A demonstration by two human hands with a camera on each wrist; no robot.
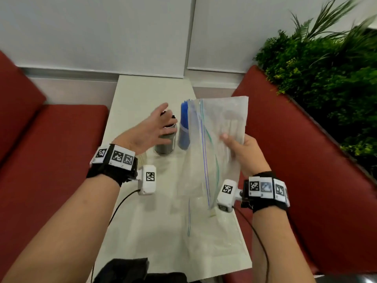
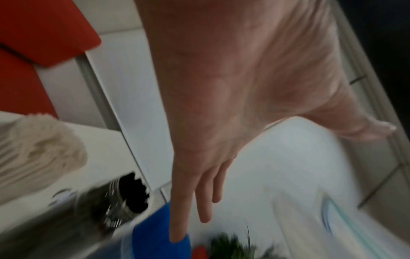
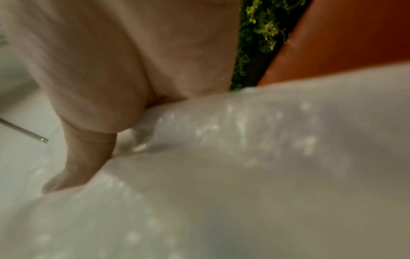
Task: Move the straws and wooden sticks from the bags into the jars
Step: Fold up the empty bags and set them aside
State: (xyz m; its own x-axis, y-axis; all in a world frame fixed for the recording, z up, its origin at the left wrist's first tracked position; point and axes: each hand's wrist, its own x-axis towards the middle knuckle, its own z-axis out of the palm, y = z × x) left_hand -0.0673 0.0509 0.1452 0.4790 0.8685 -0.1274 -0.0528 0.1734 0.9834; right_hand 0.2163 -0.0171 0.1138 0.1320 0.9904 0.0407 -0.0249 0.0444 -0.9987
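While the right hand pinches a clear zip bag between thumb and fingers and holds it up over the right side of the white table, the left hand hovers spread and empty, fingers straight, just in front of two jars. The nearer jar, clear with dark straws standing in it, sits directly behind the left palm; the second jar, packed with upright blue straws, stands touching or just beside it on the right, at the lifted bag's left edge. Both jars stand upright, their contents pointing straight up. The bag hangs with its long axis running away from the person, its coloured zip lines trailing down toward the table; it looks empty or nearly so, though blur makes this uncertain. In the left wrist view a pale bundle, probably wooden sticks, shows to the left of the jars. The left hand is nearer the jars; the right is occupied with the bag.
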